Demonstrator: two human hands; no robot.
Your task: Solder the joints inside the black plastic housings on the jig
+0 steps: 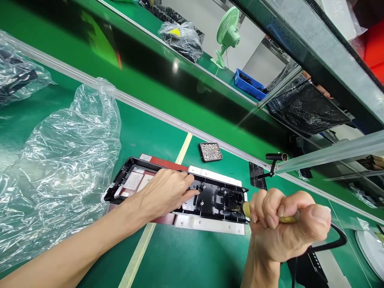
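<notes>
A long black plastic housing (207, 202) lies with its inside up, across a dark red and white metal fixture (210, 228). My left hand (168, 188) rests over its middle, with curled fingers at the far edge and the thumb stretched over the inside. My right hand (288, 224) is wrapped round a yellow, corded electric screwdriver (246, 210). Tilted low, the tool points left into the housing's right end, where its tip meets dark parts; exact contact cannot be made out. A black cord (340, 236) loops from its rear.
A small tray of screws (211, 152) sits behind the housing. Clear plastic bags (69, 160) cover the left bench. A metal rail (144, 106) runs along the back, beside a small black bracket (271, 164). Beyond stand a green fan (229, 30) and a blue bin (250, 85).
</notes>
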